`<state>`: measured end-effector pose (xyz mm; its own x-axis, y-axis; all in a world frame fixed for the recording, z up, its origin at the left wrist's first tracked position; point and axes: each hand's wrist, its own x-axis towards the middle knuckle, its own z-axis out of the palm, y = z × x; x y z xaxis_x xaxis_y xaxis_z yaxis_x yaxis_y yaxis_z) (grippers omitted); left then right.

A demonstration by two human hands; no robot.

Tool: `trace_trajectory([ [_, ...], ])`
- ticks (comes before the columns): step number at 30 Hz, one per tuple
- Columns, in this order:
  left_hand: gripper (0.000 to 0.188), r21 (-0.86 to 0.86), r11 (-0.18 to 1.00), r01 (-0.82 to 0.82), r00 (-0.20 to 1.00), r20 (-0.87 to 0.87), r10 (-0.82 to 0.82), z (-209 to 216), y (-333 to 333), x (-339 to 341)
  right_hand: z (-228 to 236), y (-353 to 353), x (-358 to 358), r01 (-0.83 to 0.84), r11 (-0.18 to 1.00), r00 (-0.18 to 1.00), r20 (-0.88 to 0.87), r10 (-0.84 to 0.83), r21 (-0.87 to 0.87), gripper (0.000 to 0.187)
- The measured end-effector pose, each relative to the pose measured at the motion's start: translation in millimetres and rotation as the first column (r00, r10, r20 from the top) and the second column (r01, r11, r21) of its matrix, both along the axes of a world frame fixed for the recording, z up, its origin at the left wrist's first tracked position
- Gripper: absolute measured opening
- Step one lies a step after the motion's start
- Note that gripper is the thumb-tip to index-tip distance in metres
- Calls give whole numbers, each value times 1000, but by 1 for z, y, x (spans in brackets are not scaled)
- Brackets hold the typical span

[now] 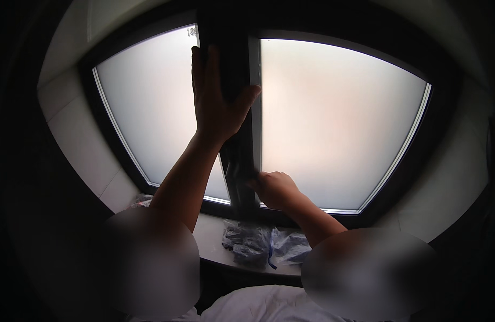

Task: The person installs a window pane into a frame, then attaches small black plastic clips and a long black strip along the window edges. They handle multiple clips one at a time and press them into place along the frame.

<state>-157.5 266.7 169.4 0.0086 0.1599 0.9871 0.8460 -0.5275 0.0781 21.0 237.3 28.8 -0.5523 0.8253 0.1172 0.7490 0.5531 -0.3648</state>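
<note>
My left hand (pixel 218 104) lies with spread fingers against the dark middle post (pixel 228 70) of a two-pane window. Its thumb reaches to the edge of the right sash. Lower down, my right hand (pixel 277 189) is closed at the same post, with its fingers curled around what looks like a dark window handle; deep shadow mostly hides it. Bright frosted glass fills the left pane (pixel 150 102) and the right pane (pixel 338 123). Both sashes appear to sit within the dark outer frame.
Below the window, a pale sill (pixel 207 236) holds clear plastic bags (pixel 247 244) with dark contents and a blue strip (pixel 271 252). Another plastic-wrapped item (pixel 141 200) sits at the sill's left end. Light tiled walls (pixel 81 134) flank the opening. White fabric (pixel 263 303) shows at the lower edge.
</note>
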Motion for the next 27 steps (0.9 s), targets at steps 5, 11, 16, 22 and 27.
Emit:
trace_trajectory([
  [5,106,47,999,-18,999,-29,20,1,2,1,-9,10,11,-102,994,991,-83,104,32,35],
  [11,104,20,999,35,999,-7,-35,-1,3,1,-15,10,6,-88,996,995,-58,87,0,31],
  [16,102,107,994,19,1000,-23,-16,0,10,2,-6,-8,-7,-20,999,998,67,18,28,29],
  [22,106,108,994,25,995,-97,-14,-5,18,-5,-42,-7,2,-1,994,992,-128,15,107,23],
  [27,115,70,997,27,985,-172,-15,-5,-7,3,-109,-15,-9,57,998,997,-57,-59,-40,36],
])
